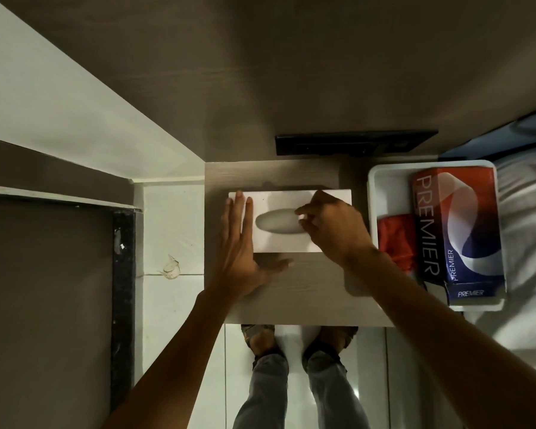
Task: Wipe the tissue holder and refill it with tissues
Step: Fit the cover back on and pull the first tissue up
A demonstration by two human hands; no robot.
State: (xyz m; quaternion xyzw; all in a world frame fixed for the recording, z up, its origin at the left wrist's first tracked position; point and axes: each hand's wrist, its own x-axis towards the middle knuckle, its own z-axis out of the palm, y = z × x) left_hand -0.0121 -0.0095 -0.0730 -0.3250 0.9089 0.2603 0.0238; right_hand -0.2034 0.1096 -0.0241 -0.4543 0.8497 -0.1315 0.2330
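Two bare forearms reach forward from the bottom edge over grey-trousered legs and sandalled feet (300, 339) on a white tiled floor (174, 305); beyond them stands a small pale wood-grain table (307, 292); on it, the left hand (240, 243) lies flat, its grip spread, fingers pressed on the left end of the white rectangular tissue holder (285, 243), thumb along the near edge; the right hand (331, 224) hovers at the right end of the holder's grey oval slot (276, 224), its grip drawn together, pinching something small and pale that I cannot make out; just beside, to the right, a white plastic tray (381, 184) holds a red-and-blue "PREMIER" tissue box (458, 224) and a red cloth (396, 239); farther back, a black strip (353, 143) sits on the wall.
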